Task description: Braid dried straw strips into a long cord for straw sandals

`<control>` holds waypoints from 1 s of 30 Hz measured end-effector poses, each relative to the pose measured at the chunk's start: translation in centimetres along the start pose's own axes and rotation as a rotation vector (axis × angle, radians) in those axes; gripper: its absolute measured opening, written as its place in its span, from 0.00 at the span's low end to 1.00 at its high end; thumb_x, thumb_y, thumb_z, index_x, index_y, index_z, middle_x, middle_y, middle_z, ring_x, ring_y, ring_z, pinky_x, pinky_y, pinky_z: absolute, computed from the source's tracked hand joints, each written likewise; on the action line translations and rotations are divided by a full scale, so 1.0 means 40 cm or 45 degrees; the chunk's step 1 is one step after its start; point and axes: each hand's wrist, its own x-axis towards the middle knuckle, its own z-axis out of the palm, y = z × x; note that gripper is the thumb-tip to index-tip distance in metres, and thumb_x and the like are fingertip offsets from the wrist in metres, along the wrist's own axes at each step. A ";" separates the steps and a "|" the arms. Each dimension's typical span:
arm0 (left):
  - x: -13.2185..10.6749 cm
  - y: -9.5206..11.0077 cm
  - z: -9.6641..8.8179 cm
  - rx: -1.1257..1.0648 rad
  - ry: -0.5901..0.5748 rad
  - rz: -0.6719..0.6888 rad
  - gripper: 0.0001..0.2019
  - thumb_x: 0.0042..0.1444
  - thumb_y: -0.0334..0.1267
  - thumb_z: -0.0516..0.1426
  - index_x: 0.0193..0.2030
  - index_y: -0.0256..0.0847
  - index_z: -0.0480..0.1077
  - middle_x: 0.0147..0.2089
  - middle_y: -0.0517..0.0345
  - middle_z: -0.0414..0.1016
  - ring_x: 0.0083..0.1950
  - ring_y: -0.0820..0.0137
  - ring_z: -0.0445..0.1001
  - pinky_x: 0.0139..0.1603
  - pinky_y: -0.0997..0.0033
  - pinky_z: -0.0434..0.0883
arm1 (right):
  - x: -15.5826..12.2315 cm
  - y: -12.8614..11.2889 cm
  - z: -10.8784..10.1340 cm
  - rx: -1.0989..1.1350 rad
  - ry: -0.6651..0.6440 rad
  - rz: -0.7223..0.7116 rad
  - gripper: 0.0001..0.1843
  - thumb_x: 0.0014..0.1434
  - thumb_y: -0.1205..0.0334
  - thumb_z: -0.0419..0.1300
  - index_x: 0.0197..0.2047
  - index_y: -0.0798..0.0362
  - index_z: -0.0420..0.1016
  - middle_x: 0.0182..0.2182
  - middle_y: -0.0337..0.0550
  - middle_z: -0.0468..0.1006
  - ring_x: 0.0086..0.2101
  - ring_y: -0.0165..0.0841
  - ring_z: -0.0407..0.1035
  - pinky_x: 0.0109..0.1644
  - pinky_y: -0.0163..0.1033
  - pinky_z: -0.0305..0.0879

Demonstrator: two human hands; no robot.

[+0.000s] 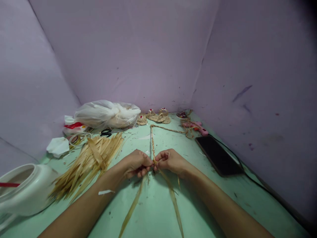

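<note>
A thin braid (153, 145) of straw-coloured dried leaf strips runs from my fingertips away across the green tabletop, then bends right. My left hand (139, 162) pinches the braid's near end from the left. From the other side my right hand (170, 161) also pinches it, and the fingertips of both hands nearly touch. One loose leaf strip (133, 205) trails toward me from below my left hand. Another strip (174, 201) hangs from beneath my right hand. The exact crossing of the strips is hidden behind my fingers.
Dried leaf strips (84, 165) lie in a pile at left, beside a white pitcher-like container (32, 191). Behind are black-handled scissors (106, 132), a plastic bag (106, 114) and small woven pieces (156, 116). A pink glue gun (201, 129) and dark phone (219, 155) lie right.
</note>
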 end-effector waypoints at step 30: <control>-0.001 0.005 0.048 0.035 0.308 0.058 0.06 0.33 0.27 0.53 0.12 0.35 0.59 0.09 0.67 0.51 0.11 0.83 0.46 0.13 0.78 0.42 | -0.039 -0.026 0.022 -1.001 0.397 -0.090 0.07 0.42 0.60 0.58 0.22 0.55 0.75 0.19 0.42 0.74 0.21 0.28 0.62 0.22 0.32 0.49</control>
